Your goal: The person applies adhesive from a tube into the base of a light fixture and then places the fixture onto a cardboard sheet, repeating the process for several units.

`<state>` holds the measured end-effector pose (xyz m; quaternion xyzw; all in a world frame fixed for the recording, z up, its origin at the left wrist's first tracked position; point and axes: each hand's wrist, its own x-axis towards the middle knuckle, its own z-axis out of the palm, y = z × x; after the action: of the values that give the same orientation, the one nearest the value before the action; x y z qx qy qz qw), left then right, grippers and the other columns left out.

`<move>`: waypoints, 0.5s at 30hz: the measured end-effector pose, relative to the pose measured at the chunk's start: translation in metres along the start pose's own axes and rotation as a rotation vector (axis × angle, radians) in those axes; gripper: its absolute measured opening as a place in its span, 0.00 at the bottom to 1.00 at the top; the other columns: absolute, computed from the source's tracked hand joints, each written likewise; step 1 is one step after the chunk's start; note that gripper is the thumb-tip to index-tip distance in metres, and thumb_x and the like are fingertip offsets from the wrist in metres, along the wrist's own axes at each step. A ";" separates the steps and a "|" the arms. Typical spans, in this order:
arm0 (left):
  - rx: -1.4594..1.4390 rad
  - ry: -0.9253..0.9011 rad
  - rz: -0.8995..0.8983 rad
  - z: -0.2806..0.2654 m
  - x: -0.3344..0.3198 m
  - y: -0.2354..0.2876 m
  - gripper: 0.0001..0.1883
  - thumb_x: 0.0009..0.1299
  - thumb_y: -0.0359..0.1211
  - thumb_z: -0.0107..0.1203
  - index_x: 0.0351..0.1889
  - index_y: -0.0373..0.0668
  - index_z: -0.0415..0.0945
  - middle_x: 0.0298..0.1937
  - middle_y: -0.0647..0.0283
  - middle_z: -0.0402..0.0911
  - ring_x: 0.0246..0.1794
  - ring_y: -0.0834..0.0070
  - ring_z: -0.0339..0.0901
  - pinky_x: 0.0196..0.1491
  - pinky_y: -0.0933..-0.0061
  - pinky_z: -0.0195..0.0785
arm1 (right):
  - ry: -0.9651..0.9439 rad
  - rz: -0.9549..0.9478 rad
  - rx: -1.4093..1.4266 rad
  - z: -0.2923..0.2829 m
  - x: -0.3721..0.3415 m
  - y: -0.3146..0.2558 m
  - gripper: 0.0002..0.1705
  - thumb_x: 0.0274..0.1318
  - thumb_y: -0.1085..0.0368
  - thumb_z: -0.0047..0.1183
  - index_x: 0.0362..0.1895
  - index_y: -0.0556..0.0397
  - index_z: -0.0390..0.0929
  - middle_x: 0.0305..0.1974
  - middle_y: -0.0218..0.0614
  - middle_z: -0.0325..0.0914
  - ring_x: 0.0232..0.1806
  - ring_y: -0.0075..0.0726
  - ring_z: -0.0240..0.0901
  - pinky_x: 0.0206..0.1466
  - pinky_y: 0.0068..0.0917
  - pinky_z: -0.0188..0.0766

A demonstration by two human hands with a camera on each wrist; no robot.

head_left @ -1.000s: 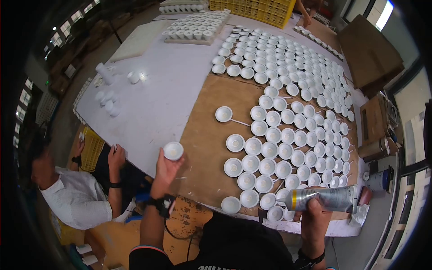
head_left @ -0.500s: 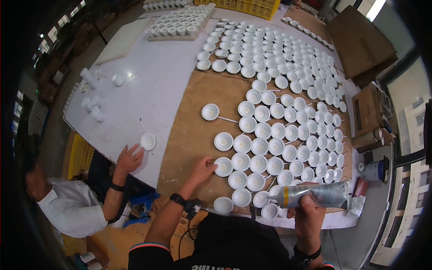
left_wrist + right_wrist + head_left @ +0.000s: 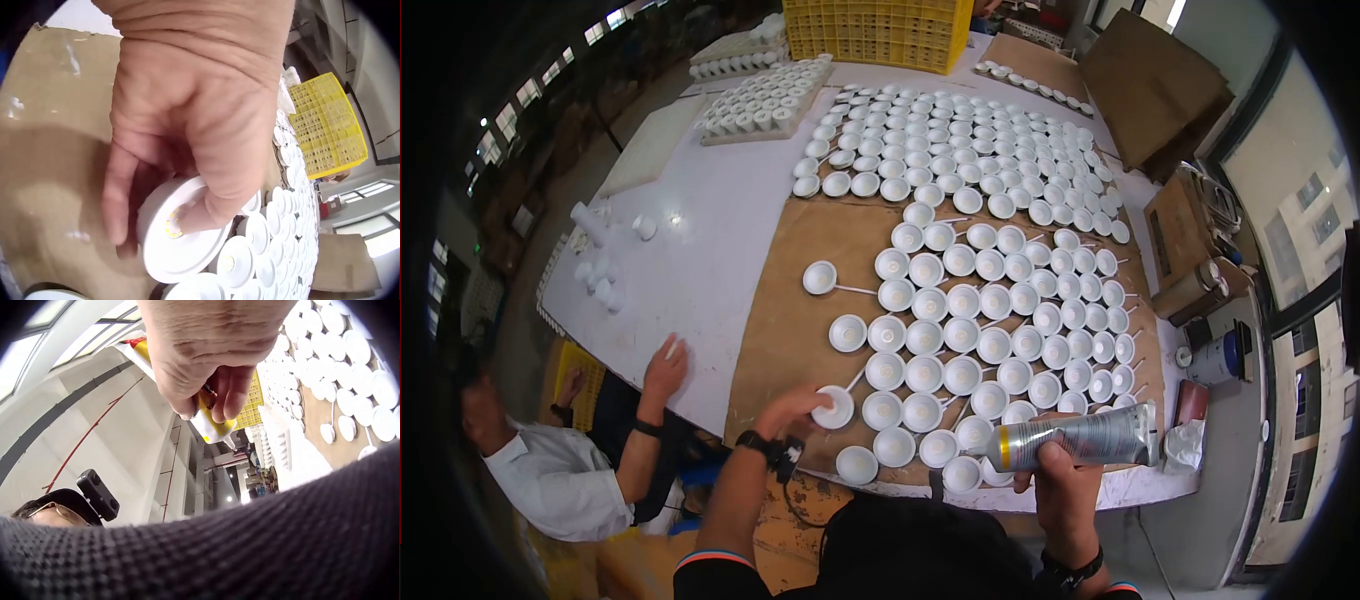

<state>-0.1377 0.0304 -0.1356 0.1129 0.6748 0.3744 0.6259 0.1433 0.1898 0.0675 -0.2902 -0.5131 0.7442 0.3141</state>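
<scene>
My left hand [image 3: 788, 410] grips a white round LED lamp cup [image 3: 834, 408] low over the brown cardboard [image 3: 785, 270]. In the left wrist view the thumb presses inside the cup, beside small yellow LED dots, and the fingers curl round the outer side. A short white lead [image 3: 856, 381] runs up and right from the cup. At the near right of the table, my right hand [image 3: 1068, 495] holds a silver glue tube [image 3: 1090, 440] with a yellow band, nozzle pointing left over the nearest cups. From the right wrist view, its white nozzle [image 3: 229, 442] shows past the fingers.
Rows of matching white cups [image 3: 962, 302] cover the cardboard. A seated person in a white shirt [image 3: 565, 480] rests a hand [image 3: 665, 368] at the table's left edge. Behind stand a foam tray of cups [image 3: 765, 110] and a yellow crate [image 3: 870, 35]. Loose white parts [image 3: 600, 285] lie left.
My left hand released one lamp cup near the seated person, reached back to the front row and took another, drawing it slightly toward me. The right hand still holds the tube. The head view has shifted.
</scene>
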 end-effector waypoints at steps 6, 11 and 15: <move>-0.466 -0.013 0.031 0.031 -0.058 -0.026 0.17 0.56 0.31 0.41 0.45 0.36 0.62 0.33 0.54 0.73 0.26 0.69 0.74 0.26 0.77 0.69 | 0.005 0.042 0.079 -0.010 -0.008 -0.012 0.21 0.38 0.64 0.54 0.36 0.63 0.65 0.23 0.40 0.70 0.18 0.29 0.67 0.18 0.21 0.66; -0.676 -0.028 0.402 0.101 -0.116 0.007 0.22 0.60 0.37 0.39 0.50 0.34 0.56 0.42 0.50 0.69 0.34 0.66 0.72 0.31 0.71 0.67 | -0.086 -0.007 0.067 -0.004 -0.011 -0.012 0.22 0.38 0.63 0.55 0.37 0.62 0.64 0.24 0.41 0.70 0.19 0.29 0.67 0.19 0.21 0.66; -1.119 -0.410 0.459 0.138 -0.137 0.034 0.32 0.63 0.50 0.31 0.57 0.36 0.48 0.52 0.45 0.60 0.47 0.60 0.64 0.42 0.61 0.62 | -0.150 -0.011 0.048 0.005 -0.013 -0.011 0.22 0.39 0.62 0.56 0.37 0.62 0.63 0.24 0.42 0.69 0.19 0.29 0.67 0.21 0.21 0.66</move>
<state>0.0058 0.0189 -0.0008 -0.0201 0.2023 0.7658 0.6101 0.1500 0.1800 0.0807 -0.2233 -0.5190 0.7741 0.2858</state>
